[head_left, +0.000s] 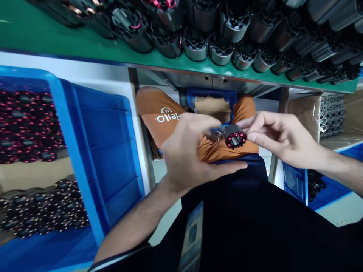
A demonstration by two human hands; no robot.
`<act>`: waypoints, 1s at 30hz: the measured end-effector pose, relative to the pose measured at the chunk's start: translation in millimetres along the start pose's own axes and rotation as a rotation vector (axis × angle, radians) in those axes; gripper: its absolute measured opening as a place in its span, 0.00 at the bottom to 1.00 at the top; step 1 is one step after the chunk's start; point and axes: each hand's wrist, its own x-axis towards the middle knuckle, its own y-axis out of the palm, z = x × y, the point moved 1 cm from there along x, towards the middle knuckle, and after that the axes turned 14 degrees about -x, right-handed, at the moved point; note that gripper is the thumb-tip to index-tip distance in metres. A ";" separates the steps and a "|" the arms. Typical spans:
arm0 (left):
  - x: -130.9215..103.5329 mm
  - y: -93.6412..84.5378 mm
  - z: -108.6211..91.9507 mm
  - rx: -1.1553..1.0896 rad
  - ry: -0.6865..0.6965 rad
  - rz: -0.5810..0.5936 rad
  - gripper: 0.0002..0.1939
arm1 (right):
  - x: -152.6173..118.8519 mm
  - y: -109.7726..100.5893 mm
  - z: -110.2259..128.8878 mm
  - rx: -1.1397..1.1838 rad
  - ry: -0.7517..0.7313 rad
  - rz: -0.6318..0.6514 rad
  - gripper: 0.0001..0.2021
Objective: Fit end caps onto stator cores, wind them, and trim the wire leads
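Where the blue tub [70, 132] stands, nine o'clock: smooth moulded plastic with a thick rounded rim.
Red-wired rings [25, 128]: packed in the tub's upper half, dark and round, wound with glossy red wire.
Cardboard strip [36, 172]: flat, matt tan, lying between the two batches.
Copper-dotted rings [42, 211]: below that strip, towards eight o'clock, a dark rough mass speckled with pale copper.
Green bench [56, 41]: slick-surfaced, stretching from eleven to one o'clock.
Metal cylinders [222, 51]: crowded along it in rows, smooth grey walls with notched black ends, a few showing red wire.
Orange trousers [159, 109]: soft creased cloth under the hands, printed white with "Hello".
Left hand [187, 151]: blurred, spread, its thumb stretched well away from the fingers; I cannot tell whether the fingertips touch the shiny metal piece [217, 130] beside them.
Badge [193, 236]: flat glossy rectangle at six o'clock, against the black shirt [255, 219].
Single ring [232, 131]: near the centre, between the hands; short hollow grey tube, red windings around its open end.
Right hand [279, 138]: pinching that ring's side between thumb and fingertips.
Carton [304, 109]: three o'clock, brown cardboard under shiny clear film, stacked with silvery rings [331, 115].
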 end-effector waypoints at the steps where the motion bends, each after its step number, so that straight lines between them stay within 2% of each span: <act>1: -1.9 2.6 -4.6 0.171 0.158 -0.019 0.29 | -1.3 2.6 -2.5 0.090 0.061 0.055 0.11; 2: -2.4 5.1 -9.9 0.284 0.261 0.001 0.27 | -2.0 4.2 -4.6 0.132 0.082 0.089 0.11; 3: -1.2 6.7 -15.3 0.325 0.290 0.033 0.23 | -1.9 3.9 -6.0 0.111 0.060 0.084 0.10; 4: 1.4 6.8 -20.3 0.294 0.243 0.072 0.19 | -1.1 1.6 -6.5 0.028 -0.020 0.048 0.07; 6: 8.5 3.6 -27.8 0.074 -0.007 0.197 0.14 | 1.9 -8.3 -5.6 -0.211 -0.288 -0.050 0.02; 7: 11.6 1.2 -30.1 -0.057 -0.154 0.270 0.13 | 3.7 -14.6 -4.7 -0.311 -0.420 -0.093 0.05; 8: 14.1 -1.4 -31.6 -0.162 -0.275 0.328 0.13 | 5.6 -21.2 -4.2 -0.367 -0.503 -0.115 0.07; 9: 15.8 -3.7 -32.4 -0.221 -0.340 0.360 0.14 | 7.8 -27.1 -4.2 -0.368 -0.514 -0.109 0.07; 11: 17.4 -6.7 -31.7 -0.189 -0.299 0.309 0.16 | 12.7 -34.7 -6.2 -0.227 -0.332 -0.015 0.08; 13: 17.3 -5.9 -29.3 -0.101 -0.110 0.211 0.13 | 16.3 -32.9 -10.0 0.029 -0.067 0.195 0.13; 15: 16.5 -2.2 -27.0 -0.042 0.096 0.178 0.10 | 17.9 -24.0 -14.0 0.290 0.143 0.422 0.17; 16: 16.3 -0.4 -26.3 -0.008 0.174 0.172 0.09 | 18.1 -18.7 -15.8 0.381 0.217 0.498 0.18; 18: 16.6 1.3 -26.6 0.066 0.292 0.152 0.09 | 16.9 -10.0 -17.9 0.455 0.285 0.566 0.21; 20: 17.1 0.5 -29.0 0.134 0.348 0.142 0.10 | 14.2 -7.1 -16.5 0.321 0.234 0.495 0.21; 21: 17.4 -0.4 -30.5 0.165 0.324 0.155 0.10 | 12.3 -8.3 -13.9 0.206 0.186 0.429 0.20; 22: 17.6 -1.3 -31.8 0.178 0.268 0.186 0.11 | 10.4 -11.1 -10.1 0.086 0.141 0.363 0.19; 24: 17.5 -2.6 -33.4 0.142 0.067 0.264 0.15 | 7.5 -20.8 -0.1 -0.098 0.088 0.263 0.17; 26: 16.6 -3.2 -34.3 0.072 -0.074 0.284 0.17 | 7.4 -33.3 9.3 -0.196 0.045 0.198 0.17; 28: 15.7 -3.3 -34.6 0.049 -0.053 0.245 0.15 | 10.3 -44.3 13.0 -0.200 0.000 0.107 0.19; 30: 14.9 -3.0 -33.6 0.099 0.085 0.190 0.12 | 14.6 -48.5 7.4 -0.053 0.022 0.090 0.20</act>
